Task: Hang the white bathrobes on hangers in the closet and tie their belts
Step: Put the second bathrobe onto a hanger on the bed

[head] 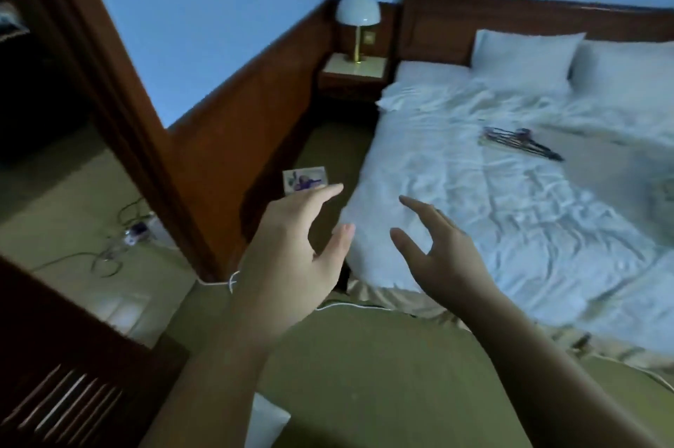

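Carpet (364, 374) lies open before you, bounded by the bed (474, 210) edge. Your left hand (288, 261) and right hand (441, 254) hover spread, holding nothing. Hangers (518, 143) rest on the bed beyond; no bathrobe shows.

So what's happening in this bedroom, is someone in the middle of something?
A person stands at the foot corner of a white bed, both arms stretched out toward it. The left hand and the right hand are open with fingers spread, and neither holds anything. A bundle of dark hangers lies on the bed beyond the hands, untouched. No bathrobe can be clearly made out in this view, so the hanging has not visibly begun.
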A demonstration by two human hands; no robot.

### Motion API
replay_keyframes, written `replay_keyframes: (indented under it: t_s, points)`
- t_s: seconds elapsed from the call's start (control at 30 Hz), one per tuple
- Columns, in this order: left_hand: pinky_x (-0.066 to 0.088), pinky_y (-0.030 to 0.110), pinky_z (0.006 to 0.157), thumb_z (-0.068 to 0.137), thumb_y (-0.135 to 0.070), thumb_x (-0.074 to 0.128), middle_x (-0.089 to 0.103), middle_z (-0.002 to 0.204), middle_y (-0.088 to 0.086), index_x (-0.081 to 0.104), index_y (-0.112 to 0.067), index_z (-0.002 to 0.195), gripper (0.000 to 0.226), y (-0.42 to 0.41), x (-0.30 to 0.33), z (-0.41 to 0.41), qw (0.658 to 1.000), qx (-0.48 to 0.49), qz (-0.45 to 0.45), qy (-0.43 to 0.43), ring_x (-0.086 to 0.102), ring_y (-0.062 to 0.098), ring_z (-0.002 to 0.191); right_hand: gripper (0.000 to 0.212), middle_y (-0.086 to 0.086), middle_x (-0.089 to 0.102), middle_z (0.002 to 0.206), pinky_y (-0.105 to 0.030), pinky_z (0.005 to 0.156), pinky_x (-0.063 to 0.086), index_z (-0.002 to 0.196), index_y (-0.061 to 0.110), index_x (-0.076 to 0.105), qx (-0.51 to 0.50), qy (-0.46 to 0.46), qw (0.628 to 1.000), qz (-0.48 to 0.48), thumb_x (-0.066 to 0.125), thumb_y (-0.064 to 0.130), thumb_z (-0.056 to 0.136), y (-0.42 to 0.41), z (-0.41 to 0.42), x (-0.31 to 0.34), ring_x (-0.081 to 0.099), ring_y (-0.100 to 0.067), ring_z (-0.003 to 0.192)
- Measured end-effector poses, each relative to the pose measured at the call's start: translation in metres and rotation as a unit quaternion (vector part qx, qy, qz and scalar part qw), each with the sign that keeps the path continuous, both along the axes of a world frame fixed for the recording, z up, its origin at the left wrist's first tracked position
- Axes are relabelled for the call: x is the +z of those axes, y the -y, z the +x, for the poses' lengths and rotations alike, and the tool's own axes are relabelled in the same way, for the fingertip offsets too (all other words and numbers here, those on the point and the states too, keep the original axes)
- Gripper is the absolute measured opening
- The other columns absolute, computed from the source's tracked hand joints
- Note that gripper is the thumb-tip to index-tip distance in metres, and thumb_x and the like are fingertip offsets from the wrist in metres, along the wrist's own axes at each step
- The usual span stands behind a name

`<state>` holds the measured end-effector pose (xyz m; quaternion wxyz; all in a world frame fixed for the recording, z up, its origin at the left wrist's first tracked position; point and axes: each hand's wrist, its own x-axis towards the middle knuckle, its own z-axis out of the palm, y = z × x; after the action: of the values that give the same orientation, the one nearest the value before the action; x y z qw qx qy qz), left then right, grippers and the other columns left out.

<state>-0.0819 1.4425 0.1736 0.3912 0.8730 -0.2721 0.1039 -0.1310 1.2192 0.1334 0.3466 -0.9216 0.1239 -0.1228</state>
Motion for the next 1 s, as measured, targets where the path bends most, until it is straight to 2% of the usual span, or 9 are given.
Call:
replay_keyframes:
  t_s: [0.03, 0.17, 0.27, 0.33, 0.47, 0.6, 0.77, 0.83, 1.0]
  points:
    - [0.044, 0.022, 0.106, 0.097, -0.042, 0.067, 0.062, 0.140, -0.012, 0.059, -0.029, 0.142, 0.048, 0.019, -0.004, 0.007, 1.000, -0.022, 0.008, -0.006, 0.052, 0.007, 0.130, 0.053, 0.016, 0.048, 0.152, -0.039, 0.114, 0.039, 0.149, 0.044, 0.041, -0.023, -0.010, 1.000, 0.007, 0.056, 0.051, 0.098, 0.018, -0.004, -0.004, 0.035, -0.012, 0.148]
    - [0.033, 0.005, 0.097, 0.097, -0.048, 0.064, 0.056, 0.143, -0.018, 0.055, -0.034, 0.145, 0.051, 0.097, -0.021, 0.038, 0.993, -0.104, 0.040, -0.026, 0.045, -0.001, 0.133, 0.058, 0.017, 0.034, 0.162, -0.040, 0.122, 0.027, 0.153, 0.046, 0.033, -0.105, -0.059, 0.993, 0.008, 0.049, 0.060, 0.099, 0.091, -0.019, -0.022, 0.018, -0.008, 0.155]
    - [0.039, 0.018, 0.105, 0.096, -0.051, 0.060, 0.055, 0.145, -0.017, 0.053, -0.034, 0.146, 0.053, 0.150, -0.034, 0.064, 0.987, -0.151, 0.042, -0.040, 0.044, 0.002, 0.137, 0.061, 0.017, 0.026, 0.165, -0.042, 0.124, 0.022, 0.154, 0.049, 0.029, -0.159, -0.085, 0.983, 0.022, 0.046, 0.064, 0.098, 0.138, -0.023, -0.036, 0.011, -0.007, 0.156]
    - [0.041, 0.021, 0.107, 0.095, -0.053, 0.058, 0.055, 0.145, -0.016, 0.053, -0.034, 0.146, 0.054, 0.187, -0.044, 0.084, 0.982, -0.175, 0.047, -0.044, 0.045, 0.002, 0.137, 0.062, 0.016, 0.023, 0.166, -0.044, 0.124, 0.022, 0.154, 0.050, 0.027, -0.193, -0.098, 0.976, 0.029, 0.046, 0.066, 0.097, 0.169, -0.019, -0.045, 0.010, -0.009, 0.156]
    - [0.028, -0.003, 0.092, 0.096, -0.051, 0.060, 0.055, 0.144, -0.019, 0.055, -0.033, 0.145, 0.052, 0.262, -0.064, 0.125, 0.969, -0.229, 0.068, -0.059, 0.044, -0.004, 0.132, 0.063, 0.013, 0.019, 0.168, -0.046, 0.123, 0.024, 0.154, 0.050, 0.027, -0.266, -0.101, 0.958, 0.046, 0.047, 0.065, 0.097, 0.227, 0.003, -0.060, 0.011, -0.012, 0.157]
    - [0.035, 0.003, 0.099, 0.098, -0.049, 0.062, 0.054, 0.140, -0.026, 0.055, -0.037, 0.144, 0.048, 0.333, -0.077, 0.155, 0.951, -0.290, 0.076, -0.074, 0.042, -0.006, 0.131, 0.063, 0.010, 0.018, 0.168, -0.048, 0.121, 0.031, 0.153, 0.051, 0.028, -0.321, -0.096, 0.941, 0.051, 0.049, 0.065, 0.096, 0.274, 0.020, -0.068, 0.018, -0.015, 0.155]
    - [0.025, -0.002, 0.100, 0.098, -0.046, 0.063, 0.054, 0.142, -0.023, 0.054, -0.036, 0.144, 0.048, 0.431, -0.086, 0.170, 0.930, -0.346, 0.086, -0.093, 0.043, -0.001, 0.133, 0.064, 0.007, 0.020, 0.168, -0.050, 0.121, 0.030, 0.153, 0.051, 0.026, -0.378, -0.100, 0.919, 0.057, 0.050, 0.065, 0.095, 0.344, 0.019, -0.075, 0.018, -0.017, 0.155]
    - [0.026, 0.000, 0.101, 0.097, -0.048, 0.062, 0.054, 0.143, -0.022, 0.053, -0.036, 0.145, 0.050, 0.474, -0.089, 0.172, 0.923, -0.362, 0.087, -0.094, 0.044, 0.000, 0.135, 0.067, 0.005, 0.018, 0.169, -0.050, 0.123, 0.026, 0.155, 0.047, 0.024, -0.391, -0.113, 0.913, 0.043, 0.048, 0.065, 0.095, 0.378, 0.014, -0.077, 0.014, -0.018, 0.156]
    - [0.037, 0.022, 0.116, 0.097, -0.053, 0.061, 0.048, 0.152, -0.020, 0.044, -0.040, 0.153, 0.059, 0.596, -0.116, 0.162, 0.909, -0.393, 0.095, -0.102, 0.036, -0.001, 0.144, 0.071, 0.005, 0.005, 0.171, -0.048, 0.127, 0.012, 0.159, 0.044, 0.014, -0.413, -0.161, 0.896, -0.014, 0.041, 0.067, 0.098, 0.484, -0.004, -0.091, -0.001, -0.021, 0.158]
